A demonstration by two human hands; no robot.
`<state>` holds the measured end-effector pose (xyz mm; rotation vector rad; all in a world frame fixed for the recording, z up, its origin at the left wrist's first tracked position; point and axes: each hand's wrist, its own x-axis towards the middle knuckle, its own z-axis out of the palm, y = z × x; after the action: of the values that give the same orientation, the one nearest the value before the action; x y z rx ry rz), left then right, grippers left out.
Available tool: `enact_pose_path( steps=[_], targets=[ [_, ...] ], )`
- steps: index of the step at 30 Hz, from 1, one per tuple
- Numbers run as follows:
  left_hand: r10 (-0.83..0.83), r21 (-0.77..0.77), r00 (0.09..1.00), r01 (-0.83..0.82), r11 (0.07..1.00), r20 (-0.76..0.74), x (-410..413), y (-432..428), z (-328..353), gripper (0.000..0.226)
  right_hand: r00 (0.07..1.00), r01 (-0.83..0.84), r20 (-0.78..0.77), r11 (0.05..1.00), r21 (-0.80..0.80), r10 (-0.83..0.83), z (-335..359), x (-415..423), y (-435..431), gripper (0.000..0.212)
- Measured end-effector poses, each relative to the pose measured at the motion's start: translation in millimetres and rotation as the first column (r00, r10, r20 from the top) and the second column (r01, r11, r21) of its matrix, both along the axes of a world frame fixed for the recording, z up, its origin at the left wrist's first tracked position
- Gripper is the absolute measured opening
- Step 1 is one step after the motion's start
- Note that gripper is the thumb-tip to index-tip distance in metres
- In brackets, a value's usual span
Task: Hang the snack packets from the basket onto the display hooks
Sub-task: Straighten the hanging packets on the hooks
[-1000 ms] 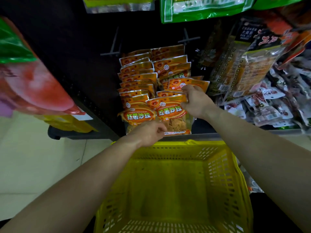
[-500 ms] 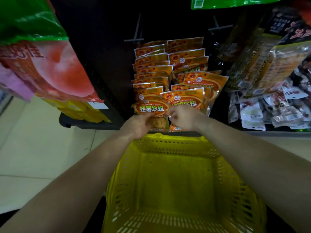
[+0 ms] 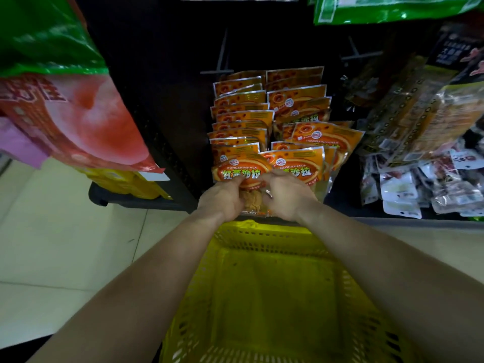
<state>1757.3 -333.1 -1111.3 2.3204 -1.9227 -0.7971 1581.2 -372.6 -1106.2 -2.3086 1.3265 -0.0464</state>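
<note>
Two rows of orange snack packets (image 3: 296, 100) hang from black display hooks (image 3: 222, 56) on a dark panel. Both hands meet at the front packet of the left row (image 3: 242, 170). My left hand (image 3: 222, 200) pinches its lower left part. My right hand (image 3: 285, 195) grips its lower right side, in front of the right row's front packet (image 3: 301, 166). Below my arms sits the yellow basket (image 3: 262, 297), with no packets showing inside it.
Red and green bags (image 3: 65, 106) hang close at the left. Mixed brown and white snack packets (image 3: 424, 158) crowd the right shelf. A black shelf base (image 3: 136, 200) juts out over the pale tiled floor (image 3: 52, 244).
My right hand dropped from the right row's top edge down and left onto the front left packet, joining my left hand. The view moved nearer to the display.
</note>
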Motion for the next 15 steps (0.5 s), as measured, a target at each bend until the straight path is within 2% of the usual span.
enact_pose_path(
  steps=[1,3,5,7,10,12,15],
  targets=[
    [-0.014,-0.05,1.0,0.015,0.999,0.021,-2.9,2.6,1.8,0.057,0.999,-0.007,-0.042,0.995,-0.1,0.003,0.7,-6.5,0.6,0.052],
    [-0.058,-0.151,0.994,0.071,0.986,0.089,-7.8,5.4,3.9,0.059,0.984,-0.05,-0.181,0.965,-0.257,0.003,-1.3,-22.2,-1.1,0.068],
    [-0.11,-0.218,0.981,0.144,0.965,0.162,-11.3,4.8,3.6,0.063,0.956,-0.071,-0.295,0.963,-0.259,-0.009,-6.4,-37.1,-7.0,0.09],
    [-0.128,-0.231,0.967,0.179,0.956,0.219,-12.2,0.3,1.2,0.07,0.933,-0.04,-0.359,0.98,-0.193,-0.032,-14.8,-49.0,-14.9,0.1],
    [-0.111,-0.17,0.951,0.165,0.972,0.29,-10.5,-9.6,-7.9,0.082,0.916,0.042,-0.392,0.991,-0.13,-0.09,-26.5,-62.0,-23.1,0.093],
    [-0.089,-0.125,0.952,0.131,0.983,0.293,-10.5,-17.1,-13.5,0.088,0.907,0.072,-0.401,0.986,-0.149,-0.127,-31.8,-65.8,-25.7,0.08],
    [-0.055,-0.123,0.945,0.099,0.987,0.322,-12.9,-26.4,-21.7,0.092,0.884,0.086,-0.431,0.968,-0.234,-0.183,-33.8,-61.3,-28.6,0.074]
  ],
)
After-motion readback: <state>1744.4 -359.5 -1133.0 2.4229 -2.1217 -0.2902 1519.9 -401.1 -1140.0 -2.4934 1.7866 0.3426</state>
